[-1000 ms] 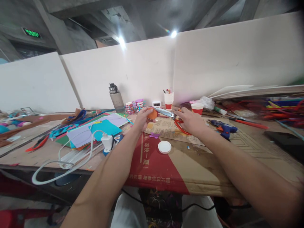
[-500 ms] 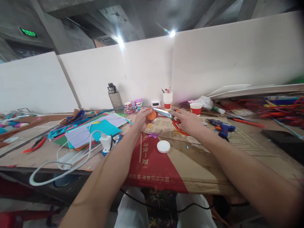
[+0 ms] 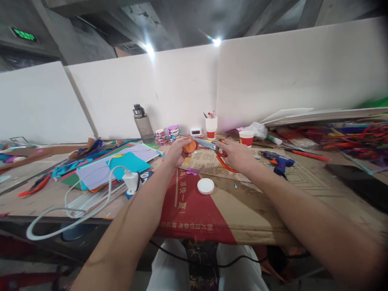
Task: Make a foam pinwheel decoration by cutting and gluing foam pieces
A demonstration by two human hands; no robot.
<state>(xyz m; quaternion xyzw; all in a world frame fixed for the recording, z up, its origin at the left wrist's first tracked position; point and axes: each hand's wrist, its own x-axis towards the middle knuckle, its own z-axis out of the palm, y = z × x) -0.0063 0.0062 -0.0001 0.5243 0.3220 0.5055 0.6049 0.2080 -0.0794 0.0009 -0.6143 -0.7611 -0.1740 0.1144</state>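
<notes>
My left hand [image 3: 175, 151] holds a small round orange piece [image 3: 190, 146] pinched between thumb and fingers above the table. My right hand [image 3: 236, 155] grips red-handled scissors [image 3: 212, 147], whose metal blades point left and meet the edge of the orange piece. Both hands hover over a sheet of printed paper [image 3: 209, 163] lying on flattened cardboard [image 3: 218, 202]. A white round lid [image 3: 205, 186] lies on the cardboard just in front of my hands.
Coloured paper sheets [image 3: 121, 163], a white charger with cable [image 3: 131, 180] and a grey bottle [image 3: 142, 125] lie to the left. Red-white paper cups [image 3: 246, 138], a blue glue gun [image 3: 277, 159] and piled sticks [image 3: 339, 137] sit to the right. White partition boards stand behind.
Both hands keep the same hold on the orange piece and scissors. The view has shifted slightly, so everything sits a little further left in the picture.
</notes>
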